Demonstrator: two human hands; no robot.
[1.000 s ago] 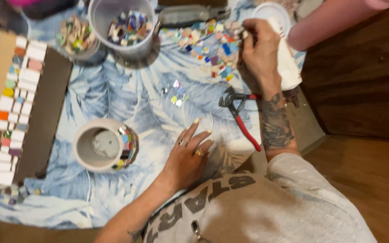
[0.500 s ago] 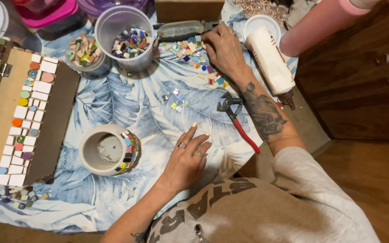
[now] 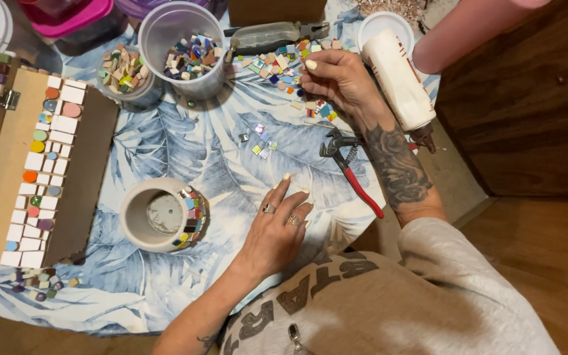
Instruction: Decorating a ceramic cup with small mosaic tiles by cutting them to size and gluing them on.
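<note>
The leaf-print cloth (image 3: pixel 165 138) covers the table under both hands. A white pot (image 3: pixel 159 215), tiles on its side, stands upright just left of the left hand (image 3: pixel 277 227), which lies open and flat. The right hand (image 3: pixel 336 79) is curled over the loose tile pile (image 3: pixel 284 62), fingertips pinched; whether they grip 1 tile is unclear. Red-handled nippers (image 3: pixel 353 167) lie between the hands, handles slanting toward the person.

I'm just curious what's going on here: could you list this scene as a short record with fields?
Surface: leaf-print cloth
Left hand: flat on the cloth, holding nothing
Right hand: over the loose tile pieces; grip unclear
Pot: white, tiles partly covering its side
Board: rows of tiles laid on it
Nippers: red handles, lying untouched
Glue bottle: white, lying on its side
</note>
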